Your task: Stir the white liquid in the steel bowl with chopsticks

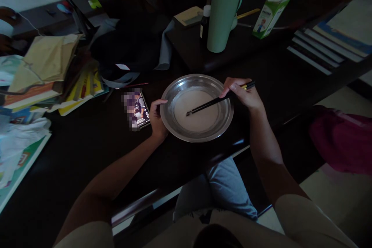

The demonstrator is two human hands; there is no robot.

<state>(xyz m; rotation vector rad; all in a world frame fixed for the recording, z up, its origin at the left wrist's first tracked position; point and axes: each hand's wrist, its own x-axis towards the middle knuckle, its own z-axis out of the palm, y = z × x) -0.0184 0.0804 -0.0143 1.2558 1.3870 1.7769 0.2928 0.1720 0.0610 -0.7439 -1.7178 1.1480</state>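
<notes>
A shiny metal bowl [197, 138] stands on the dark table, holding a pale, milky mixture [194, 122]. On the bowl's left rim, my left hand [158, 120] is closed, thumb on top and the other fingers hidden beneath the side. My right hand [242, 93] grips a pair of black chopsticks [207, 104] with gold bands near the upper ends. Their tips reach into the pale mixture near the middle of the bowl. A lit phone [138, 108] lies just left of my left hand.
Stacked books and papers [43, 69] crowd the left side, beside a black bag [130, 46]. Behind the bowl stand a tall green tumbler [225, 11], a small dark bottle [205, 23] and a green-white carton [266, 19]. More books [328, 42] lie at right.
</notes>
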